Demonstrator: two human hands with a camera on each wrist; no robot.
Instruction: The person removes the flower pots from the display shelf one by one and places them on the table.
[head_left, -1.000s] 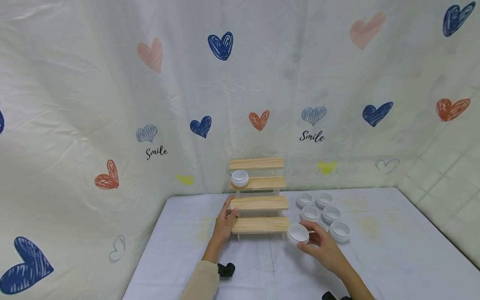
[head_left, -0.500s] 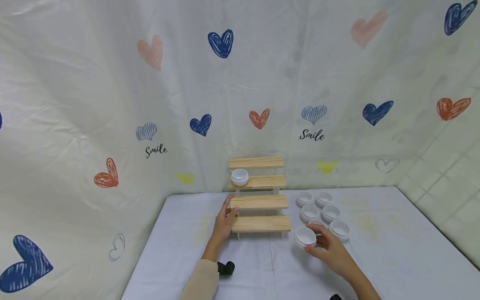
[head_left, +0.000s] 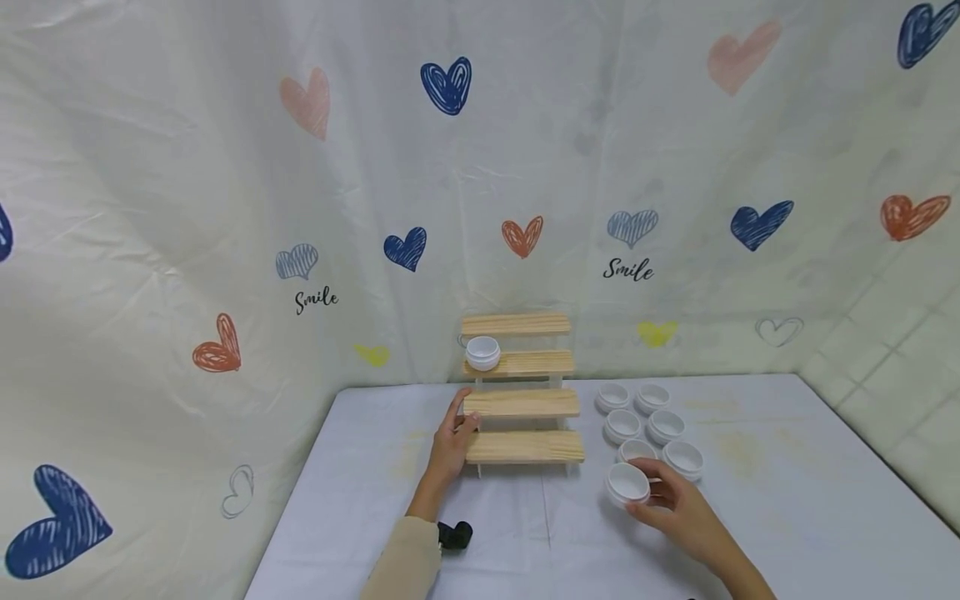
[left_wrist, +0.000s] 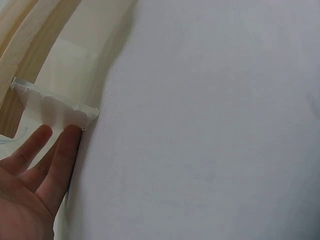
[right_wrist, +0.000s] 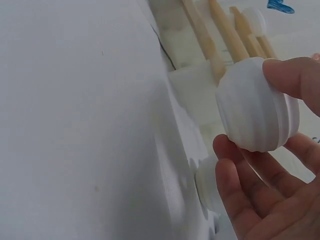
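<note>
My right hand (head_left: 678, 508) holds a small white ribbed bowl (head_left: 627, 483) between thumb and fingers, in front of the group of bowls. In the right wrist view the thumb lies on one side of the bowl (right_wrist: 257, 107) and the fingers sit beneath it. At the left end of a tiered wooden display stand (head_left: 523, 447), my left hand (head_left: 447, 450) grips around a lower board. The left wrist view shows its fingers (left_wrist: 65, 150) against a white support (left_wrist: 55, 105) of the stand; the thumb is out of that view. Another white bowl (head_left: 482, 353) stands at the left of the second board from the top.
Several matching white bowls (head_left: 666, 426) stand in two columns on the white-covered table (head_left: 780, 517), right of the stand. Behind the stand hangs a white curtain (head_left: 555, 158) printed with hearts. A black wrist mount (head_left: 454, 536) shows beside the left forearm.
My right hand has carried the bowl away from the stand, rightward and slightly toward me, uncovering more of the bowl behind it. My left hand stays on the stand.
</note>
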